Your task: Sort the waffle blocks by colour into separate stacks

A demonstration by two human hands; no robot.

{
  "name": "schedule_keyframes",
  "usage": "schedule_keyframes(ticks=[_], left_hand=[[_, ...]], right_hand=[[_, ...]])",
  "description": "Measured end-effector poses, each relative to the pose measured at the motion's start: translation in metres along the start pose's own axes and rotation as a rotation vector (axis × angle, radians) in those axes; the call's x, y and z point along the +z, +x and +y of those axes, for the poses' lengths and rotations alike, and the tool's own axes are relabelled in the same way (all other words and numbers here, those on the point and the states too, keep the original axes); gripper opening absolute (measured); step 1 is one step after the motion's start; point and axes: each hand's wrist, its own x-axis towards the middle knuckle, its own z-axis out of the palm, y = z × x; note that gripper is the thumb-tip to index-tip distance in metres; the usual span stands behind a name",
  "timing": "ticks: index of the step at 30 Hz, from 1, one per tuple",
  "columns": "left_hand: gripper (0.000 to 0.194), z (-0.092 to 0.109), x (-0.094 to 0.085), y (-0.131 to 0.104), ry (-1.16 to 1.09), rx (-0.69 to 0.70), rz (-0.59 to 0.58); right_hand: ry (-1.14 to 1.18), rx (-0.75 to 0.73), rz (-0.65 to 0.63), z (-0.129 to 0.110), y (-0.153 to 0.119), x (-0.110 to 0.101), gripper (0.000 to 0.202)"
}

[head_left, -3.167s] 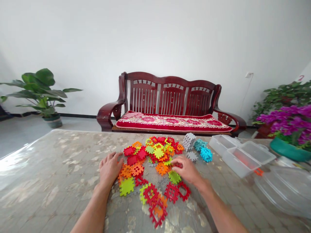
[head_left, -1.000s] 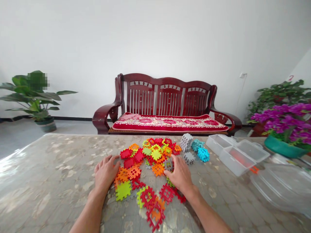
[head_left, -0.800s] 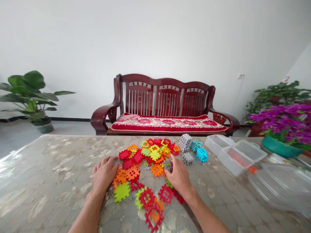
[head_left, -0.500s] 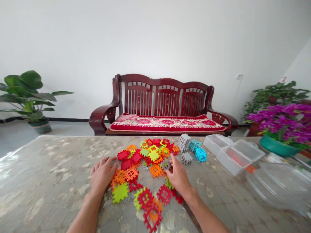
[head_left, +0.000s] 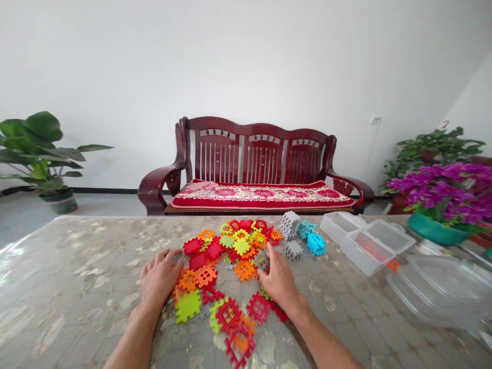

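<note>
Red, orange, yellow-green and grey notched plastic pieces lie in a loose spread on the table (head_left: 111, 287). My left hand (head_left: 159, 277) rests on the table at the left edge of the spread, fingers apart, beside an orange window piece (head_left: 187, 280) and above a yellow-green square (head_left: 188, 306). On the right side of the spread is my right hand (head_left: 280, 277), its thumb and index finger apart around a grey window piece (head_left: 261, 260); whether they touch it is unclear. Stacked grey pieces (head_left: 289, 225) and blue pieces (head_left: 315, 244) stand behind it to the right.
A clear divided box (head_left: 367, 251) with its lid open and something orange inside sits at the right. Nearer are clear lids (head_left: 438, 289). Purple flowers fill a teal pot (head_left: 438, 229). A wooden bench (head_left: 261, 154) stands beyond the table.
The whole view has shifted slightly. My right hand has moved a little over the pieces, its thumb now nearer the grey window piece. My left hand looks the same.
</note>
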Motion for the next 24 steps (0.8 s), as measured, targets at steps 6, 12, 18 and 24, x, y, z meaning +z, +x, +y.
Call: schedule_keyframes(ticks=[6,12,18,24], left_hand=[[0.044,0.000,0.000,0.001,0.004,0.000,-0.011],[0.043,0.000,0.001,0.001,0.011,-0.003,-0.008],[0.043,-0.001,0.002,0.002,0.024,-0.011,-0.013],[0.044,-0.002,0.003,0.001,0.021,-0.002,-0.009]], right_hand=[[-0.026,0.097,0.176,0.041,0.025,-0.036,0.068],[-0.209,0.228,0.175,0.080,0.039,-0.061,0.062],[-0.268,0.231,0.119,0.082,0.039,-0.056,0.059],[-0.305,0.199,0.104,0.081,0.038,-0.054,0.059]])
